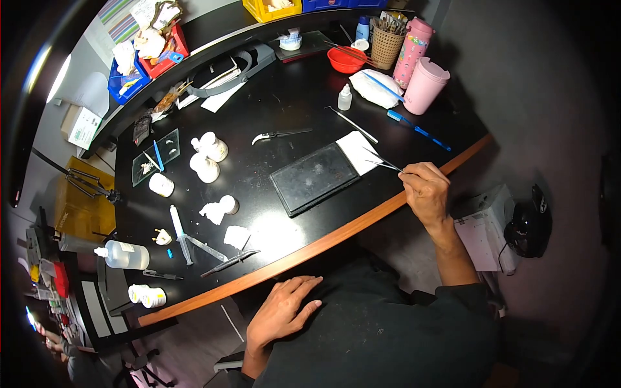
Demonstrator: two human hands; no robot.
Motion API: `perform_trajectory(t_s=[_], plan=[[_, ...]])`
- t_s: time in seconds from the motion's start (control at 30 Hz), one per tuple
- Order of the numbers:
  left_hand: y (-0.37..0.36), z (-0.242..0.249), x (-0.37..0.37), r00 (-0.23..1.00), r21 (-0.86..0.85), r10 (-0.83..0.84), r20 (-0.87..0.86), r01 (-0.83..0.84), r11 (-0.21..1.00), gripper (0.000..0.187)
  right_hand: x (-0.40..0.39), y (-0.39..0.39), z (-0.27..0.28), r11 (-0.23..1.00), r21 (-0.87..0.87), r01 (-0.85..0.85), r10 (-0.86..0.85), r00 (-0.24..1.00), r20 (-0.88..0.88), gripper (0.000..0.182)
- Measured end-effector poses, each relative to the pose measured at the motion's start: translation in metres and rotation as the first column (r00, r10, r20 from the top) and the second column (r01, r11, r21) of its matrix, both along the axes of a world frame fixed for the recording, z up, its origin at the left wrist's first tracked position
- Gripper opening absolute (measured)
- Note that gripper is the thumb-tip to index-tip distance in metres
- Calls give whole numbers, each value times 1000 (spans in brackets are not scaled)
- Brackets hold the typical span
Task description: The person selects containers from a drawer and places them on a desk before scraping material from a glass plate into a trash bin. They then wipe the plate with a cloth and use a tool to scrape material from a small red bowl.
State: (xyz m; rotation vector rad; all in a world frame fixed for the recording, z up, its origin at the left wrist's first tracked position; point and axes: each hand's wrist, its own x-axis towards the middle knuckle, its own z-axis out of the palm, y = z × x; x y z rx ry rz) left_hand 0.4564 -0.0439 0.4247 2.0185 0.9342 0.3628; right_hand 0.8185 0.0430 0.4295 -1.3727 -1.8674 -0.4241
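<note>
While the right hand (pixel 427 189) pinches tweezers (pixel 387 163) — tips apart over white pad (pixel 355 149), beside black case (pixel 314 178) — the left hand (pixel 283 310) lies loosely open, near wooden edge (pixel 323 239); bare tabletop (pixel 346 203) separates edge from case.

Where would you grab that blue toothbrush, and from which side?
The toothbrush is probably best pinched across the middle of its slim handle, fingers coming from above. It lies on the desk with nothing over it, and that spot keeps them off the brush end. The right hand is nearest, but holds tweezers.
</note>
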Motion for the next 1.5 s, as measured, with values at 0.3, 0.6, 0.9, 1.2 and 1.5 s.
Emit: perform_trajectory(t_s=[0.3,0.6,0.9,1.2,1.5], plan=[[57,-2,100,789,-159,159,593,-79,984,46,-47,-27,20,985,81,-151,169,791,-587,17],[97,-5,137,442,-553,526,727,-77,829,41,-102,-31,-14,962,-12,-273,185,681,-709,17],[98,-4,120,409,-591,559,721,-58,804,39,-94,-22,-5,829,-134,-543,296,629,-718,11],[91,4,110,523,-630,509,684,71,774,32,-82,13,42,632,-212,-746,165,397,-903,16],[87,2,99,634,-539,355,687,118,834,32,-74,40,58,363,-318,-876,232,416,-879,13]])
